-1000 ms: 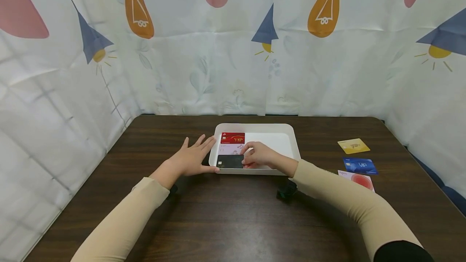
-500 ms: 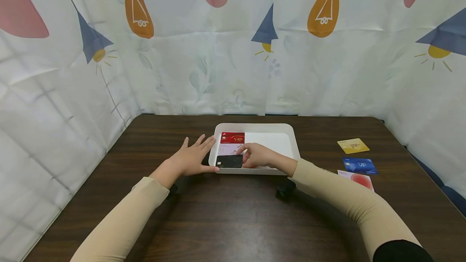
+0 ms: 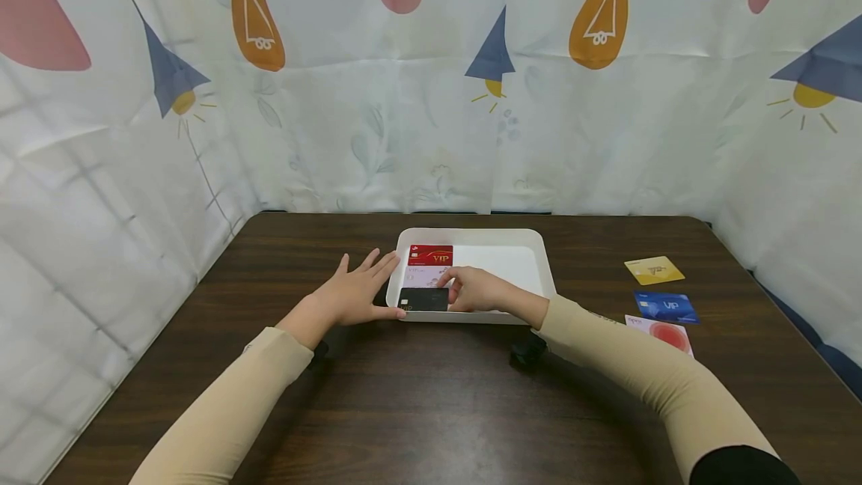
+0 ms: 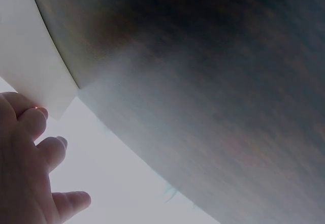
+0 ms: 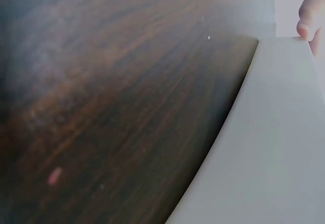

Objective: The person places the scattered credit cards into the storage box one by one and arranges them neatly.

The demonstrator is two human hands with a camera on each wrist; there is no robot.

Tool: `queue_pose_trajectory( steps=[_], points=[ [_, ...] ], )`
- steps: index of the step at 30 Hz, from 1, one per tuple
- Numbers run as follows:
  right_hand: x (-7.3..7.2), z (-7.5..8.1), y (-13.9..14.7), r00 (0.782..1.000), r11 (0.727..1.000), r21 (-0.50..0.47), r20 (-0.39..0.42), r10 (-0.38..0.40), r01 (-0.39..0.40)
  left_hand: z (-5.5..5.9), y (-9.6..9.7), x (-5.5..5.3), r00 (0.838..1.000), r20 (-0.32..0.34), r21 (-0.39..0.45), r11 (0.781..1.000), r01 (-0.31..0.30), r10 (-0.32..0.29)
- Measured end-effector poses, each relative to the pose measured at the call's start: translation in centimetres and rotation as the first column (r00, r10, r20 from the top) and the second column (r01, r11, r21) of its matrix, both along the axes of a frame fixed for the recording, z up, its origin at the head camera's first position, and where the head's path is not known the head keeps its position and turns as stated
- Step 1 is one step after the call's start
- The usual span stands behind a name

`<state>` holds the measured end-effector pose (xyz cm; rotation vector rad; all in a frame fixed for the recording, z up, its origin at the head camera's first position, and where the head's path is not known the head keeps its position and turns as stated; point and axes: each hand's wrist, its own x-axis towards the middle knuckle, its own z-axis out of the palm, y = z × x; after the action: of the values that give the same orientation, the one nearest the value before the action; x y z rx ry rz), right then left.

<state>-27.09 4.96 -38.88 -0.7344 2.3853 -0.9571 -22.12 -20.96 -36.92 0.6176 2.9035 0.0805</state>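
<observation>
A white tray point(image 3: 474, 233) lies on the table with three cards at its left end. The red VIP card point(image 3: 431, 254) is at the back, a pale purple card point(image 3: 423, 276) in the middle, a black card point(image 3: 423, 299) at the front. My right hand point(image 3: 481, 289) reaches inside, thumb and index finger pinching the black card's right end; its lower fingertips are hidden. With fingers spread, my left hand point(image 3: 353, 298) steadies the tray's left side, its thumb at the front corner. The left wrist view shows that hand point(image 4: 25, 163) beside the tray's wall point(image 4: 30, 46).
To the right on the dark wooden table point(image 3: 431, 410) lie a yellow card point(image 3: 654, 270), a blue card point(image 3: 667, 306) and a pink card point(image 3: 663, 334), partly behind my right sleeve. A patterned curtain point(image 3: 417, 126) stands behind the table.
The black card has shifted slightly left in the tray, and my right hand has moved a little left with it. My left hand and the tray have stayed put.
</observation>
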Motion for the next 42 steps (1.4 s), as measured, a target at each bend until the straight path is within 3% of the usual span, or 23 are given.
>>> queue_pose_trajectory(
  steps=[7,15,42],
  points=[
    [0.22,0.29,-0.27,0.996,0.998,0.057,-0.084,0.038,-0.033,-0.32,0.01,-0.14,1.000,-0.005,0.004,1.000,-0.002,0.002],
    [0.55,0.24,-0.74,0.969,0.989,0.122,-0.224,0.104,-0.078,-0.17,0.02,-0.02,1.000,-0.004,0.009,1.000,0.000,0.000],
    [0.29,0.28,-0.76,0.975,0.985,0.153,-0.191,0.111,-0.082,-0.18,-0.04,-0.03,1.000,0.000,0.016,1.000,-0.002,0.002]
  ],
)
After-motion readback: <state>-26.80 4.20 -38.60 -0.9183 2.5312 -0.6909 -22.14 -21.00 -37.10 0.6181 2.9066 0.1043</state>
